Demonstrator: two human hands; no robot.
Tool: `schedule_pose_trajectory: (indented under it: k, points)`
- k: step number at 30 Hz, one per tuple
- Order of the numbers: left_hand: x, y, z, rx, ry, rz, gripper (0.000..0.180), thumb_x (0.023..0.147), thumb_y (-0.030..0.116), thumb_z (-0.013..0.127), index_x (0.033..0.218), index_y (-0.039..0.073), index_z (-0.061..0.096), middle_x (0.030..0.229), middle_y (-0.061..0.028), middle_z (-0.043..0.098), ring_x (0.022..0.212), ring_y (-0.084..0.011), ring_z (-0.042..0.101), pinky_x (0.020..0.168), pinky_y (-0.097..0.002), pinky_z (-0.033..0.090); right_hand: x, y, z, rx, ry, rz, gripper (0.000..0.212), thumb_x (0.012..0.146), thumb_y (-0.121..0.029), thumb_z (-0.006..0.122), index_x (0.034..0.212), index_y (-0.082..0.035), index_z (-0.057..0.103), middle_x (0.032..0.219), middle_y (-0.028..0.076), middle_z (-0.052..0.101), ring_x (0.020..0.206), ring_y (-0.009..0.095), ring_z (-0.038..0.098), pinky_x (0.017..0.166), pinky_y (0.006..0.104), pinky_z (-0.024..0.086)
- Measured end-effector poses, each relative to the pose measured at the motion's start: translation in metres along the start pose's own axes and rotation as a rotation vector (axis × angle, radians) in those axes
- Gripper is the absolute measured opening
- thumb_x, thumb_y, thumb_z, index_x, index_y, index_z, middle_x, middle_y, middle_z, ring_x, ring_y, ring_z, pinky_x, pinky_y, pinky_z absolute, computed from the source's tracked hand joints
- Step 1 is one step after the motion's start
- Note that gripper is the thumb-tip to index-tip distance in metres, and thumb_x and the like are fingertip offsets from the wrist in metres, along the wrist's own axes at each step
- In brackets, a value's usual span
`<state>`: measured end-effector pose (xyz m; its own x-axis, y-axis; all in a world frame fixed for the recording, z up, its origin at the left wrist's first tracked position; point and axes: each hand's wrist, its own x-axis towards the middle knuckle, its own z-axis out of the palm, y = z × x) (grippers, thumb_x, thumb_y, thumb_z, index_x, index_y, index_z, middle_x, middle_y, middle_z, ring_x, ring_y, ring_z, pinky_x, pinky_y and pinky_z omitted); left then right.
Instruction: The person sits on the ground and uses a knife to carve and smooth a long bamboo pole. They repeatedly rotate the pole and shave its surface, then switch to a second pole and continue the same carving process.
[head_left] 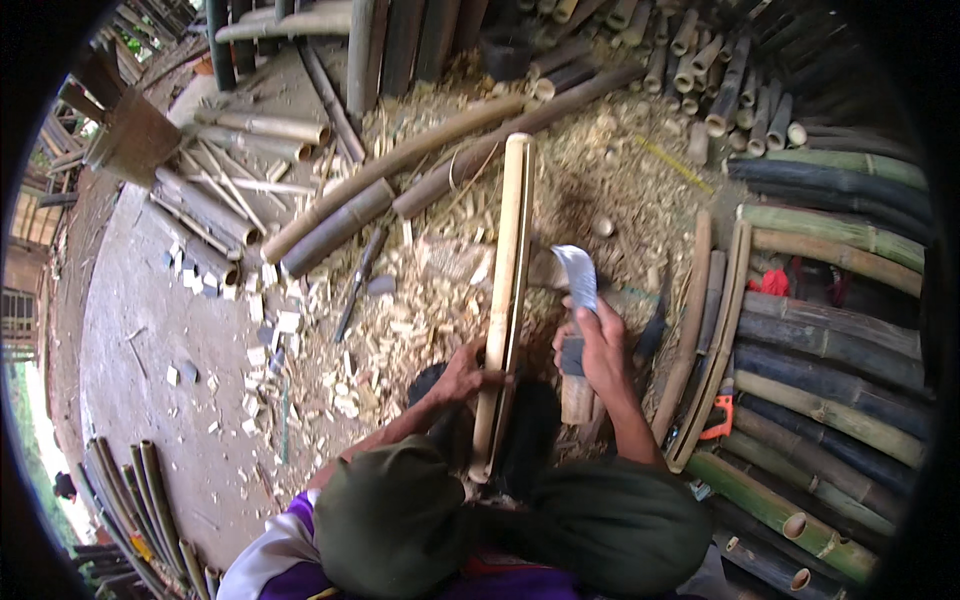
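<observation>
Upright in front of me stands a peeled, pale bamboo pole (508, 240), with a slit or groove along its right side. My left hand (470, 376) is closed around its lower part, between my knees. My right hand (602, 345) is closed on a curved knife (577, 272), its bright hooked blade pointing up and away just right of the pole, apart from it. The grip is mostly hidden by the fingers. Below them shows a wooden piece (577, 398) with a dark band; whether it belongs to the knife I cannot tell.
Wood chips (360, 370) cover the floor around my feet. Long bamboo poles (390, 165) lie beyond. At right are a bamboo slat rack (830, 345) and an orange-handled saw (718, 418). Cut bamboo tubes (715, 85) are piled far right; a bucket (133, 140) stands far left.
</observation>
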<state>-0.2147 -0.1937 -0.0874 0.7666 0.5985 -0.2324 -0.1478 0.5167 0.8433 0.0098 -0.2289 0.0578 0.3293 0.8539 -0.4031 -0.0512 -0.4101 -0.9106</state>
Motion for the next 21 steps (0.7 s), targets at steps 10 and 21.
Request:
schedule_pose_trajectory:
  k: [10, 21]
  points:
    - [0.041, 0.157, 0.041, 0.442, -0.017, 0.275, 0.117, 0.072, 0.020, 0.097, 0.162, -0.001, 0.025, 0.162, -0.0189, 0.039, 0.151, -0.0332, 0.035, 0.124, -0.0488, 0.033, -0.101, -0.052, -0.126, -0.019, 0.189, -0.075, 0.035, 0.110, -0.032, 0.048, 0.127, -0.002, 0.054, 0.070, 0.013, 0.065, 0.051, 0.020, 0.063, 0.047, 0.0332, 0.051]
    - [0.079, 0.308, 0.083, 0.335, -0.205, 0.465, 0.071, 0.092, 0.037, 0.079, 0.145, -0.002, 0.052, 0.128, -0.0131, 0.065, 0.120, -0.0226, 0.060, 0.107, -0.0408, 0.048, -0.204, -0.186, -0.145, 0.043, 0.260, -0.365, 0.027, 0.104, -0.021, 0.052, 0.118, 0.002, 0.056, 0.073, 0.015, 0.067, 0.055, 0.021, 0.066, 0.051, 0.0344, 0.054]
